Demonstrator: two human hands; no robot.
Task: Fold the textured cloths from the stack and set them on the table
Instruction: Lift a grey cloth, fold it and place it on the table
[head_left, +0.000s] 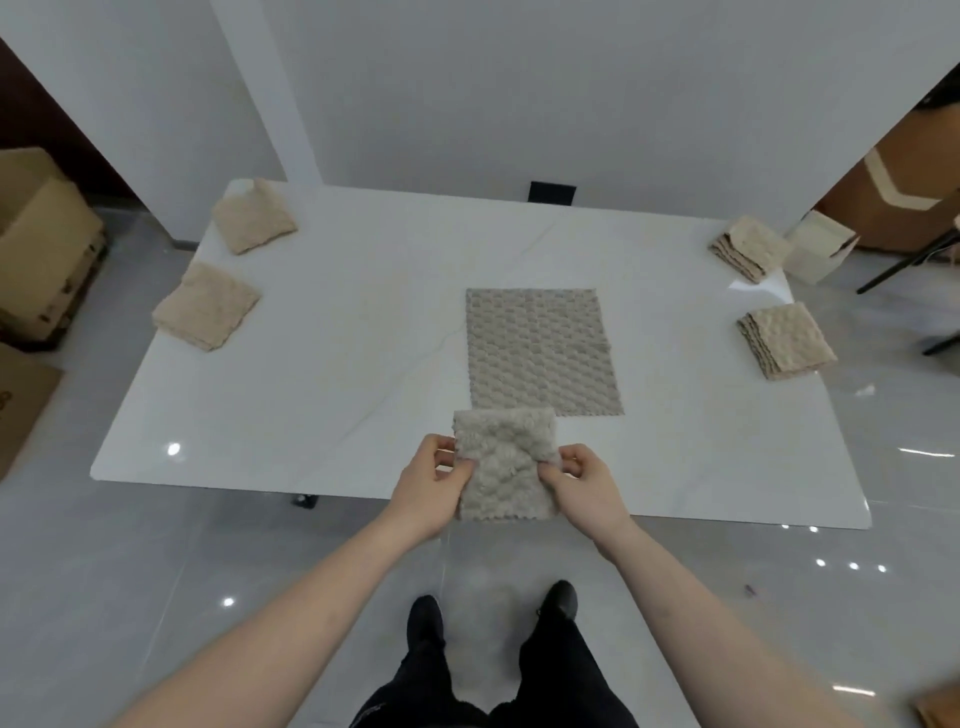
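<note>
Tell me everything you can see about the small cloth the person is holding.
The folded cloth is pale grey-beige with a bumpy, fluffy-looking texture, roughly square. It is held up over the near edge of the white table, the left hand pinching its left side and the right hand its right. Just beyond it, a flat cloth lies unfolded.

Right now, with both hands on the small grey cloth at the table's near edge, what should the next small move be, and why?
Probably lower the folded grey cloth onto the white table and let go. The left hand and right hand pinch its sides, it already looks folded, and it hangs over the near edge, just below the flat grey cloth.
</note>
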